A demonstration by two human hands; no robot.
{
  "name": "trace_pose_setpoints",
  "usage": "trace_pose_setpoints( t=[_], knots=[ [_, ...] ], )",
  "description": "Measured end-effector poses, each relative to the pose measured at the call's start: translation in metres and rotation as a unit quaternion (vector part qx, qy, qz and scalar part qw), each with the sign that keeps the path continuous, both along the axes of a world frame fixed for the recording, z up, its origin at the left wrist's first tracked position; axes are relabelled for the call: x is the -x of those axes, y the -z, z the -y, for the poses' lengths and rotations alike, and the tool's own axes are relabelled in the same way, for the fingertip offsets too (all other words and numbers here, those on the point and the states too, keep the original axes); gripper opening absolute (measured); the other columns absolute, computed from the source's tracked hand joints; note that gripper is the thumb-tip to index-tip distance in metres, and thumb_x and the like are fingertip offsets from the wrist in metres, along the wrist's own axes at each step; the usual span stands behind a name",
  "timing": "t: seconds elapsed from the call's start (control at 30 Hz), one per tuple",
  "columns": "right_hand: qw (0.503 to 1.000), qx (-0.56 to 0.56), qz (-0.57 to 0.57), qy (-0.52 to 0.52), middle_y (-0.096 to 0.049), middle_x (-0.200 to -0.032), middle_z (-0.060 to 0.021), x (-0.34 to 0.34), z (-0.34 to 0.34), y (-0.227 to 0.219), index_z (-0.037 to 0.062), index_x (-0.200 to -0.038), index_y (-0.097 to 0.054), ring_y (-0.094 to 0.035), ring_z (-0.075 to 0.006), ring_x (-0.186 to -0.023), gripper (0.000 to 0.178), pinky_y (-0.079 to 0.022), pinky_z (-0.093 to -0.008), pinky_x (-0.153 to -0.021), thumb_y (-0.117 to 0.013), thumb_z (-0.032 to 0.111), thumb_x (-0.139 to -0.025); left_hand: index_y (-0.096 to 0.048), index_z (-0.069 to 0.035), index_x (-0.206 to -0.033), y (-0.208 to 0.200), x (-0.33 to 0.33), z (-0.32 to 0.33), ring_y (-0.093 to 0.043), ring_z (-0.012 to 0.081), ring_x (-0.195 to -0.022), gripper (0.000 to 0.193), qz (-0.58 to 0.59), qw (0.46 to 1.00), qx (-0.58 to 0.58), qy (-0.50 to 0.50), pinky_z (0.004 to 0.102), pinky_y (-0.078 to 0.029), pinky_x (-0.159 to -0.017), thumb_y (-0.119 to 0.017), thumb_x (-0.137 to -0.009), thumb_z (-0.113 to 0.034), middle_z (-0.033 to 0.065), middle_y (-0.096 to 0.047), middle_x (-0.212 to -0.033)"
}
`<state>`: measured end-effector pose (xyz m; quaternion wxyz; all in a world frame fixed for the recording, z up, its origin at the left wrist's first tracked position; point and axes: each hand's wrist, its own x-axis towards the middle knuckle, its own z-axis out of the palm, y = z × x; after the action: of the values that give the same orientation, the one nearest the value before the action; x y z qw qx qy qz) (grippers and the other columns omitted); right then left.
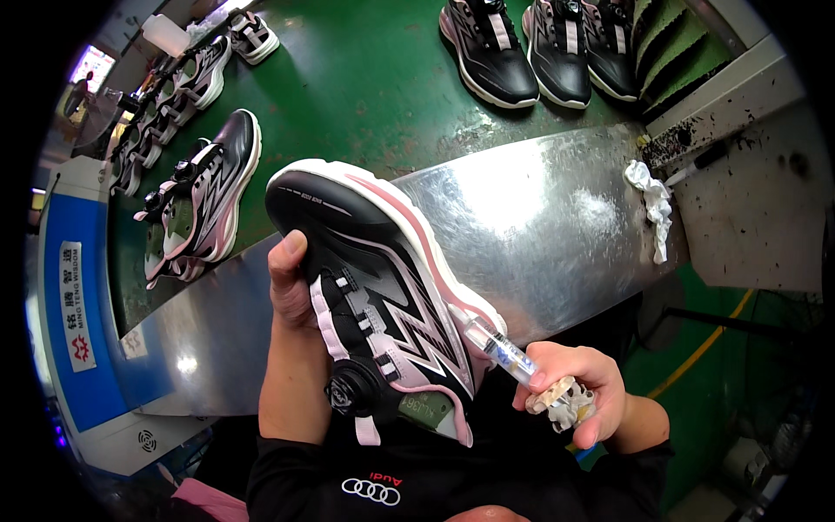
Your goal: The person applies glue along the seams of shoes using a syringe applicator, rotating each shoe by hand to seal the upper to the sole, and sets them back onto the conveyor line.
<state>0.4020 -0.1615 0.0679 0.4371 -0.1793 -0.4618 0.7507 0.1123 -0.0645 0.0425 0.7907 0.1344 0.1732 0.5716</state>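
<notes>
The black-and-pink sneaker (396, 296) is held in front of the person's chest, toe pointing away and sole turned to the right, covering part of the metal sheet (557, 252) and the green tabletop (365, 87). The left hand (291, 278) grips its upper, thumb on the near side. The right hand (583, 383) is closed around a clear syringe (509, 352) angled toward the sole, with a crumpled pale wad (570, 409) also in its grasp.

Three black shoes (491, 61) stand at the far edge beside a green slotted rack (678, 48). Leftward lie a pair of pink-trimmed shoes (222, 187), a row of more shoes (204, 74) and a blue-panelled machine (109, 331). Crumpled tissue (654, 209) sits at the sheet's right end.

The left fingers are mostly hidden behind the sneaker. Whether the syringe's tip touches the sole is hard to tell. The far shoes are cut off by the upper edge, and the row blurs into the dark rim.
</notes>
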Motion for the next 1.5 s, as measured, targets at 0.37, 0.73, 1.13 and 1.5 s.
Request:
trace_pose_setpoints(
  t=[0.37,0.73,1.13,1.5],
  knots=[
    [0.997,-0.056,0.02,0.042,-0.065,-0.093,-0.0104,-0.002,0.019,0.005,-0.0027,-0.115,-0.058,-0.052,-0.018,-0.075,0.059,-0.039,-0.0289,-0.065,-0.076,0.039,-0.077,-0.054,0.001,-0.12,0.006,0.001,-0.007,-0.063,0.0295,-0.101,0.048,-0.017,0.999,0.041,-0.016,0.0431,-0.051,-0.09,-0.06,-0.084,-0.03,0.0176,-0.063,-0.114],
    [0.993,-0.093,0.044,0.063,-0.067,-0.091,-0.0081,-0.009,0.034,0.014,-0.0016,-0.111,-0.06,-0.053,-0.019,-0.07,0.058,-0.04,-0.0295,-0.063,-0.076,0.042,-0.076,-0.06,-0.007,-0.116,0.008,-0.001,-0.011,-0.064,0.0258,-0.099,0.044,-0.059,0.995,0.077,-0.019,0.0409,-0.052,-0.089,-0.059,-0.084,-0.037,0.0116,-0.065,-0.111],
    [0.989,-0.113,0.04,0.088,-0.067,-0.092,-0.0093,-0.015,0.043,0.03,-0.0018,-0.11,-0.061,-0.055,-0.0214,-0.071,0.059,-0.041,-0.0313,-0.063,-0.077,0.042,-0.074,-0.06,-0.007,-0.111,0.019,0.013,-0.016,-0.065,0.0259,-0.095,0.045,-0.144,0.981,0.122,-0.054,0.0418,-0.053,-0.085,-0.064,-0.078,-0.038,0.0109,-0.066,-0.106],
    [0.988,-0.113,0.027,0.103,-0.066,-0.092,-0.0084,-0.019,0.043,0.041,0.0001,-0.111,-0.061,-0.053,-0.0214,-0.069,0.058,-0.041,-0.0311,-0.062,-0.079,0.04,-0.072,-0.06,-0.005,-0.115,0.008,0.033,-0.005,-0.065,0.0281,-0.099,0.041,-0.184,0.977,0.105,-0.034,0.0447,-0.051,-0.09,-0.059,-0.083,-0.032,0.0128,-0.065,-0.111]
  ],
)
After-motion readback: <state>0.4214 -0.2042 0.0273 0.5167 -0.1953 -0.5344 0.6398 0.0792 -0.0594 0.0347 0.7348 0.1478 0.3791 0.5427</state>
